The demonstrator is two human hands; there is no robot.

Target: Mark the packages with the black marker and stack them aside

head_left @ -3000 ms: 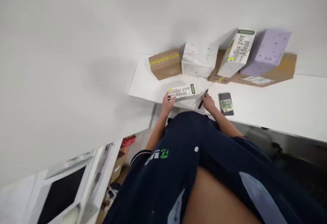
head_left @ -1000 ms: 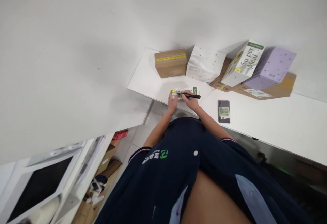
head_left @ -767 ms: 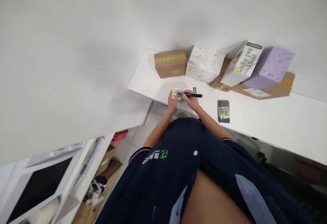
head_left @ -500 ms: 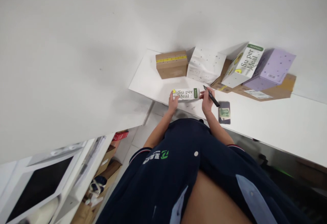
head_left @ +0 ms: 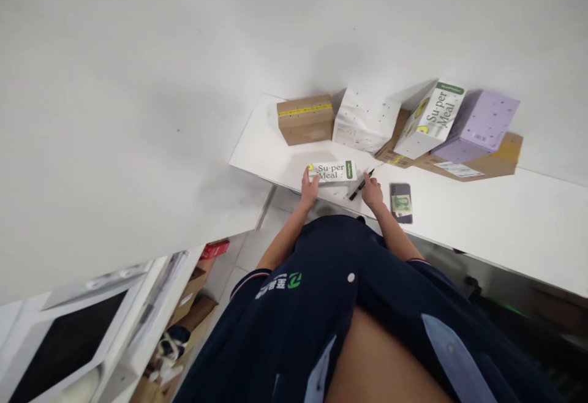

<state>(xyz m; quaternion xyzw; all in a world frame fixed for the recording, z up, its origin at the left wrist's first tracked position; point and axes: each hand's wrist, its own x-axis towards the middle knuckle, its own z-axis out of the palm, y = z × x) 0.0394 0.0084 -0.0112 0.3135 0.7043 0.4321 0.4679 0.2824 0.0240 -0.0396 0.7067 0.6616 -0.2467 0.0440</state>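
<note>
Gripped at its left end by my left hand (head_left: 309, 187) is a small white "Su-per Meal" box (head_left: 337, 171) with a green band on its right end. My right hand (head_left: 372, 192) is closed on a black marker (head_left: 359, 191), just right of the box and apart from it. The marker slants, one end low toward the table's front edge and the other pointing up and right. To the right of that hand lies a dark phone (head_left: 401, 203) with a green banknote on it.
Along the wall on the white table (head_left: 459, 207) stand a brown carton (head_left: 305, 128) with yellow tape, a white dotted box (head_left: 365, 118), a larger Su-per Meal box (head_left: 432, 118) and a purple box (head_left: 482, 122). A flat brown carton (head_left: 498, 161) lies beneath the last two.
My right hand has drawn away from the box's right end. The marker has swung from pointing up-left to pointing up-right, its lower end now left of the hand. My left hand keeps its hold.
</note>
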